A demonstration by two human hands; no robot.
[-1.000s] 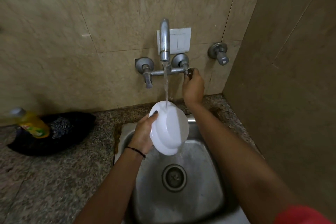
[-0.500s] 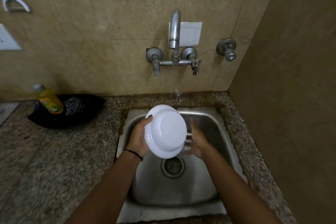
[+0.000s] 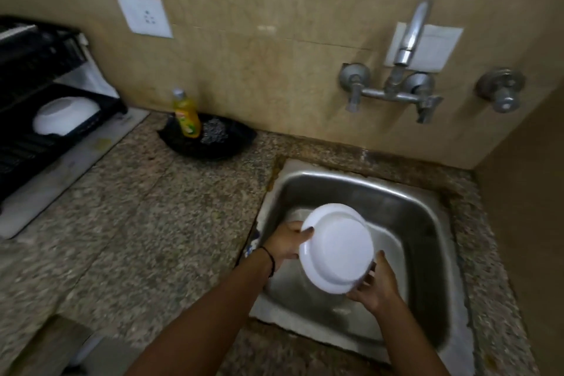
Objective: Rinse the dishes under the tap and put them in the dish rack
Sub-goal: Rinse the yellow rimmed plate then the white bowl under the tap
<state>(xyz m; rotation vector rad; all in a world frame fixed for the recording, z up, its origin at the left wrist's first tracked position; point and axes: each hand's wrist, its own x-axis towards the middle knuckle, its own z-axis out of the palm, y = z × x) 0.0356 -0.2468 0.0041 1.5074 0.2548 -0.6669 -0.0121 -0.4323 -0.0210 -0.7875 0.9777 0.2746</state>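
A white bowl (image 3: 337, 249) is held over the steel sink (image 3: 421, 223), its underside turned toward me. My left hand (image 3: 285, 243) grips its left rim. My right hand (image 3: 377, 285) holds its lower right edge with fingers curled under the rim. The tap (image 3: 410, 36) on the wall is not running. A black dish rack (image 3: 36, 119) stands at the far left with another white bowl (image 3: 65, 116) lying upside down in it.
A yellow dish-soap bottle (image 3: 186, 116) stands in a black tray (image 3: 210, 143) with a steel scrubber against the wall. A granite counter (image 3: 137, 223) lies between sink and rack. A wall socket (image 3: 145, 15) is above; a side wall closes the right.
My right hand left the tap handle, the water stopped, and the hand came down onto the bowl. The view swung left, bringing the dish rack into sight.
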